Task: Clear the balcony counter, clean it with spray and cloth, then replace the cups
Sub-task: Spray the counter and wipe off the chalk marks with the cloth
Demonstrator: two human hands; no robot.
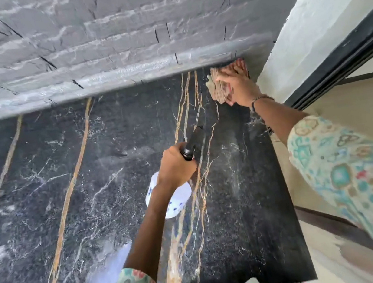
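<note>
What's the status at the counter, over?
Left hand grips spray bottle. Right hand presses cloth into counter's far corner. No cups in view.

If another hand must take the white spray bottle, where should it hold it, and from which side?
Probably the white spray bottle's round body, from its right: the left hand already holds the neck below the black nozzle, its forearm covers the left, and the body hangs free above the black marble counter.
</note>
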